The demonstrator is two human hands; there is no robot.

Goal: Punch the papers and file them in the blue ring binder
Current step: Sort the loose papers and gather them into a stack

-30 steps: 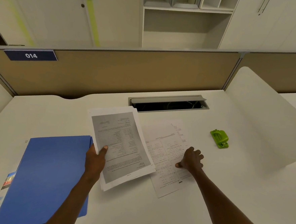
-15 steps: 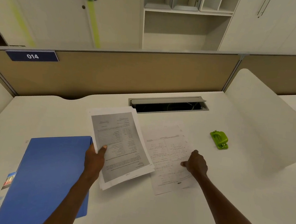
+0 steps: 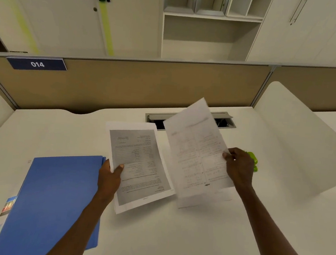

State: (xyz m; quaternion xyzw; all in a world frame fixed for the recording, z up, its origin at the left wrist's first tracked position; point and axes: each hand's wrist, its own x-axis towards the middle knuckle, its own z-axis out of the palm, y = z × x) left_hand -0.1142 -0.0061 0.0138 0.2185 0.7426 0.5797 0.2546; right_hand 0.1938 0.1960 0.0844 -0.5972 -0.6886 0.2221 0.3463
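My left hand (image 3: 109,178) grips a grey-printed stack of papers (image 3: 138,165) by its left edge, holding it just above the desk. Pinched at its right edge by my right hand (image 3: 239,167), a single white sheet (image 3: 196,153) is lifted and tilted off the desk. The blue ring binder (image 3: 56,199) lies closed at the front left, beside my left wrist. A green hole punch (image 3: 253,160) sits on the desk, mostly hidden behind my right hand.
A white desk (image 3: 155,236) carries everything. An open grey cable hatch (image 3: 189,117) lies at the back. A tan partition (image 3: 126,84) with a "014" sign closes the far side, and a curved white divider (image 3: 297,146) rises on the right.
My right hand has picked the single sheet up off the desk and raised it, tilted. My left hand and its papers have hardly moved.
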